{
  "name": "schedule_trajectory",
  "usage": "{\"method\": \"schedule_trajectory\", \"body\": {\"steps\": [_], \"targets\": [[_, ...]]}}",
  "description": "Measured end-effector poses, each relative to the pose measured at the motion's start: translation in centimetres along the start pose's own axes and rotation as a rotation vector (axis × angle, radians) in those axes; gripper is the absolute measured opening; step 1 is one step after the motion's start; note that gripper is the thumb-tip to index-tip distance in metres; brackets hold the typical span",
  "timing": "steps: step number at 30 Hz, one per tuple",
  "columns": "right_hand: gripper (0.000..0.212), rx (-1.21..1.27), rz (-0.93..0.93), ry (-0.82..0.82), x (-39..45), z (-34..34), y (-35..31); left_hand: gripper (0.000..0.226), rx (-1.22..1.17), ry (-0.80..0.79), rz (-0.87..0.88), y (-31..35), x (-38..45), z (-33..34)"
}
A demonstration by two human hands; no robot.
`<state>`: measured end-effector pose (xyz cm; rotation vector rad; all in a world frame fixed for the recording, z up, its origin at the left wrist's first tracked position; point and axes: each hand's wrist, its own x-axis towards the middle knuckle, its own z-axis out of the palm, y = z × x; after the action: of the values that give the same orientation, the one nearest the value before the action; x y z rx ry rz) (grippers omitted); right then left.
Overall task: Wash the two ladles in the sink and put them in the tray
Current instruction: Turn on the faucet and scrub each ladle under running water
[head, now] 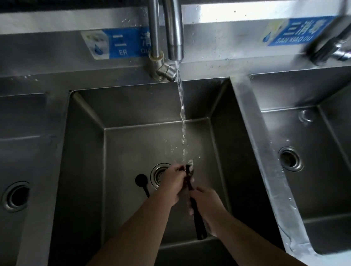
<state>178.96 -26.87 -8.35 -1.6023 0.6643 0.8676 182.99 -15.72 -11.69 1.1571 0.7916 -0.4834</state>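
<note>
A black ladle [198, 221] is held over the middle sink basin [124, 108], its bowl under the running water from the tap [175, 46]. My right hand [208, 205] grips its handle near the middle. My left hand [175, 181] is closed around the bowel end, where water splashes. A second black ladle [142, 183] lies on the basin floor, left of my hands, beside the drain [159, 173]. No tray is in view.
Steel basins flank the middle one: a left basin [16, 196] and a right basin [290, 158], each with a drain. A second tap [334, 44] stands at the back right. Blue labels are stuck on the backsplash.
</note>
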Motion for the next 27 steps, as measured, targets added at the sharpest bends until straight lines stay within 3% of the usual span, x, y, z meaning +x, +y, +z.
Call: {"method": "schedule_trajectory", "body": {"steps": [9,17,22,27], "targets": [[0.019,-0.050,-0.083,-0.027,-1.5,-0.6,-2.0,0.013,-0.075,0.096,-0.043,2.0,-1.5,0.5],[0.021,-0.004,-0.143,-0.086,-2.1,-0.7,-3.6,0.027,-0.443,-0.131,-0.013,3.9,-3.1,0.8],[0.024,0.075,-0.173,-0.115,-1.9,-0.4,-5.5,0.031,-0.280,-0.246,0.083,3.9,-3.5,0.3],[0.022,0.141,-0.211,-0.167,-1.5,0.0,-7.9,0.025,-0.110,-0.215,0.211,5.5,-4.3,0.0]]}}
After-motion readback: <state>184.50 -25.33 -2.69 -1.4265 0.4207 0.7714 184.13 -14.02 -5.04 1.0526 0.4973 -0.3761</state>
